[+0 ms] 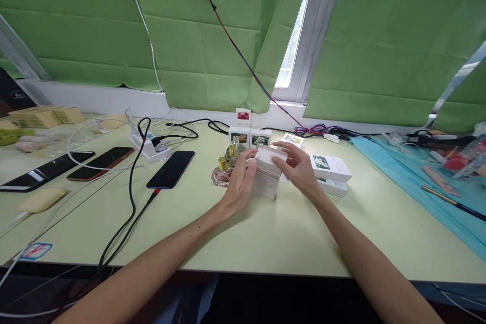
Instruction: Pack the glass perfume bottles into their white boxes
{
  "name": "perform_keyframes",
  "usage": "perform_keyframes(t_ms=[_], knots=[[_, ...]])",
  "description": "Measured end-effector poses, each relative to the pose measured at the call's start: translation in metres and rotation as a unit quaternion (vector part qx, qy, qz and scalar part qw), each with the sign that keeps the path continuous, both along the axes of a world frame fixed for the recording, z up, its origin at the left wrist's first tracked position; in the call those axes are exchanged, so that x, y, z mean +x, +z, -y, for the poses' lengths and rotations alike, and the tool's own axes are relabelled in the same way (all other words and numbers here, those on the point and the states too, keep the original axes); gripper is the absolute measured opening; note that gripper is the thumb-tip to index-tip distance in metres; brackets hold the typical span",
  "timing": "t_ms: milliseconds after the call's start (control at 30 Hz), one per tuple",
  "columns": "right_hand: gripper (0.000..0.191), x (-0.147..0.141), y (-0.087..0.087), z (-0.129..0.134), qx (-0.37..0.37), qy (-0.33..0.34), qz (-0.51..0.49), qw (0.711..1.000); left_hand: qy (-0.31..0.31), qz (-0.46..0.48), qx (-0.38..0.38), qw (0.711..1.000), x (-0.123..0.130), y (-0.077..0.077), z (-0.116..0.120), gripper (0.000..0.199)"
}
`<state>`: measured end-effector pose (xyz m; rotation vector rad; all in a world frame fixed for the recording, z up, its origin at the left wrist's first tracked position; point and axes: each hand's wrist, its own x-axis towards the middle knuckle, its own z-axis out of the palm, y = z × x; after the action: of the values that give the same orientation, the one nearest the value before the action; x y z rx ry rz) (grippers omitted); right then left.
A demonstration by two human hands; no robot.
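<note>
Above the table, a small white cardboard box (pixel 265 183) is tilted between my two hands, fine print on its near side. My left hand (pixel 241 181) grips the box's left side. On the other side, my right hand (pixel 298 166) is closed on the top right, its thumb pressed on the upper face. Just left of my left hand stand small glass bottles with gold caps, one with a pinkish patterned body (pixel 221 177). White boxes with flower pictures (pixel 239 136) stand behind my hands. More white flower boxes (pixel 331 167) lie stacked to the right.
On the left lie a dark phone (pixel 170 169) on a cable, two more phones, a power strip (pixel 150 148) and a cream case (pixel 43 200). Yellow boxes (pixel 41 117) sit at the far left. Blue plastic sheeting (pixel 402 177) covers the right side, with a brush on it. Cables run along the back.
</note>
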<state>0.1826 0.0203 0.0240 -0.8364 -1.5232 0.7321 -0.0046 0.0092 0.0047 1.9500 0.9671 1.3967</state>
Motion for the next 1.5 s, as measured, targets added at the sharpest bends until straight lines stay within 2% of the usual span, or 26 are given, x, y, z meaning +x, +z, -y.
perform_keyframes(t_ms=[233,433,633,833,1067,1333,1500], knots=[[0.040,0.000,-0.001,0.000,0.002,-0.013,0.017,1.000,-0.002,-0.003,-0.035,0.999,0.000,0.006,0.002,0.047],[0.037,0.002,-0.004,-0.001,0.006,-0.023,0.020,1.000,0.002,-0.009,-0.029,1.000,-0.001,0.009,0.002,0.037],[0.033,0.001,-0.005,-0.002,0.015,-0.072,0.038,0.997,-0.007,-0.020,-0.038,0.999,-0.003,0.010,0.004,0.027],[0.030,0.004,-0.008,-0.005,0.060,-0.149,0.086,0.983,-0.064,-0.008,-0.054,0.996,-0.003,0.002,0.004,0.028],[0.032,0.006,-0.009,-0.005,0.083,-0.175,0.117,0.974,-0.092,0.020,-0.033,0.995,-0.002,-0.003,0.003,0.031],[0.052,0.006,-0.006,-0.004,0.115,-0.222,0.160,0.955,-0.051,-0.039,0.031,0.997,-0.002,0.000,0.006,0.026],[0.055,0.007,-0.009,-0.006,0.108,-0.232,0.166,0.952,-0.040,-0.068,0.079,0.994,0.000,0.004,0.009,0.024]])
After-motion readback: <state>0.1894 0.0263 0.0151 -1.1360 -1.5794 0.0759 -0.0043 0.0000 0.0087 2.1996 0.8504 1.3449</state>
